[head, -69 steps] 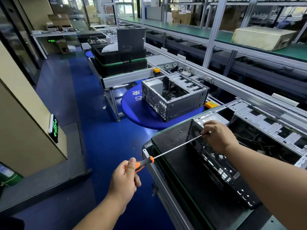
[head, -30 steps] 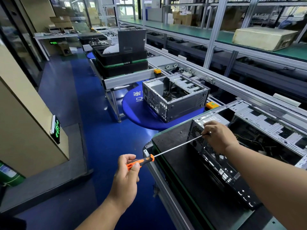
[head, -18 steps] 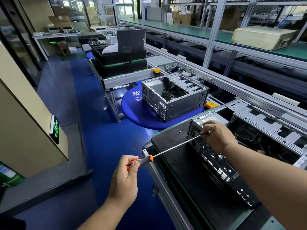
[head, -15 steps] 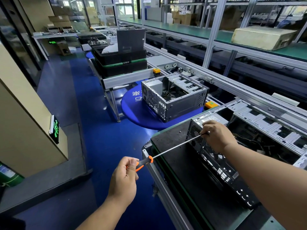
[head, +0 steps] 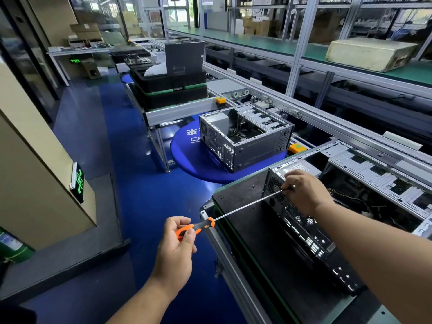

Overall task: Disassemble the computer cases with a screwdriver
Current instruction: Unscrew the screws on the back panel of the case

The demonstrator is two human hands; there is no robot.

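An open computer case lies on a black mat at the lower right, its perforated rear panel facing me. My left hand grips the orange-and-black handle of a long screwdriver. The thin steel shaft runs up and right to the case's rear panel near its top corner. My right hand pinches the shaft near its tip against the panel, and its fingers hide the tip. A second open case stands on a round blue table further back.
Stacked black trays with a dark panel upright in them sit on a bench beyond. A conveyor rail and a green shelf with a beige box run along the right. Blue floor lies to the left, beside a tan cabinet.
My left hand has shifted its fingers round the screwdriver handle, as in turning it. My right hand and the shaft stay at the same spot on the rear panel.
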